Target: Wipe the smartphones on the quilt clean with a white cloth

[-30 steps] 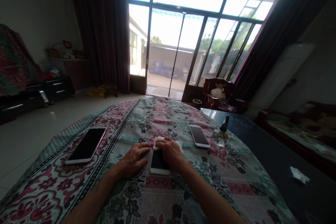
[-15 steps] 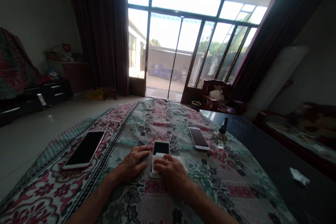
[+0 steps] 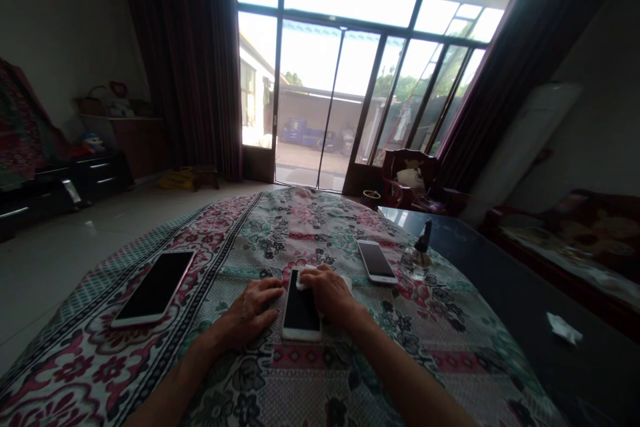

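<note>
A white smartphone (image 3: 300,320) with a dark screen lies face up on the patterned cloth, between my hands. My right hand (image 3: 333,295) presses a white tissue (image 3: 302,281) on the top part of its screen, with fingers bent over it; the tissue's edge also shows right of the hand. My left hand (image 3: 256,307) rests palm down on the cloth, its fingers stretched out toward the phone's left edge. Whether those fingertips touch the phone, I cannot tell. A larger phone (image 3: 156,288) lies to the left, and another white phone (image 3: 377,261) lies to the right.
A clear glass bottle with a black top (image 3: 419,259) stands right of the far phone. On the dark table (image 3: 505,300) at the right lies a crumpled white tissue (image 3: 564,329). A wooden chair (image 3: 413,180) stands beyond, near the glass doors.
My right hand has slid the tissue from the middle of the phone up to its top end, uncovering the lower screen. My left hand stays beside the phone.
</note>
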A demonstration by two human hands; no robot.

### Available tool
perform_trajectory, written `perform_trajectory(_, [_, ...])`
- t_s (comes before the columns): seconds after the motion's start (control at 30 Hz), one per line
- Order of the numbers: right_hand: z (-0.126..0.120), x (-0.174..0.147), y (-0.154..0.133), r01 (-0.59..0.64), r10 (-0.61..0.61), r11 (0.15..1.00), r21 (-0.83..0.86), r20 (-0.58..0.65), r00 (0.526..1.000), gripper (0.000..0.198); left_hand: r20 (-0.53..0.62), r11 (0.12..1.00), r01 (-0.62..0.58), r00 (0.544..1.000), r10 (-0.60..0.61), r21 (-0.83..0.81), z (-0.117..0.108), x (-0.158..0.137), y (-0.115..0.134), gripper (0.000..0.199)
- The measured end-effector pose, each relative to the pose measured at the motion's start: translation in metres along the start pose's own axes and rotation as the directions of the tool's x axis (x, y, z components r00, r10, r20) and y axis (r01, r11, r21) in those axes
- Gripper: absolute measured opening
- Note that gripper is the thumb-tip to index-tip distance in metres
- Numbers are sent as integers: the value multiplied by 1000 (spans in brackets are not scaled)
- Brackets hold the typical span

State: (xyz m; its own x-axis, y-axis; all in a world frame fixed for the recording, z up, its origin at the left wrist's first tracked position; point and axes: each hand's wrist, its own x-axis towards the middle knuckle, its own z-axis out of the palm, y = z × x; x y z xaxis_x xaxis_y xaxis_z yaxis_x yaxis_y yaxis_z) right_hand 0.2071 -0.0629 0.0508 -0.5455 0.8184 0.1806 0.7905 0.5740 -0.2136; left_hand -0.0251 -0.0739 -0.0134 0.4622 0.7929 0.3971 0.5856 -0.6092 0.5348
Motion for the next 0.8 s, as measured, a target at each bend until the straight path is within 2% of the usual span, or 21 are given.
perform_trajectory(0.1, [2, 17, -2, -27, 27, 999, -32, -2, 1000, 33, -10, 1000, -23, 1000, 23, -1, 1, 0, -2, 43])
perform_trajectory(0.2, [4, 18, -7, -23, 23, 1000, -17, -13, 1000, 35, -9, 1000, -31, 999, 31, 2, 1, 0, -4, 43])
perform_trajectory(0.4, [3, -31, -21, 142, -145, 983, 113, 16, 989, 29, -16, 1000, -14, 1000, 14, 1, 1, 1, -1, 42])
perform_trajectory(0.5, [1, -59, -29, 189, -199, 970, 151, 54, 979, 22, -14, 1000, -5, 1000, 5, -7, 2, 1, 0, 41])
perform_trajectory(0.6, [-1, -69, -30, 212, -228, 964, 160, 89, 970, 19, -10, 1000, 10, 1000, -10, -4, 1, 1, 2, 42])
perform_trajectory(0.7, [-2, -59, -19, 170, -179, 976, 138, 56, 982, 26, 9, 1000, 30, 1000, -30, -1, -1, 2, 5, 42])
perform_trajectory(0.8, [-3, -37, -5, 66, -69, 992, 106, 22, 997, 36, -1, 1000, 24, 1000, -24, -14, -1, 3, 5, 42])
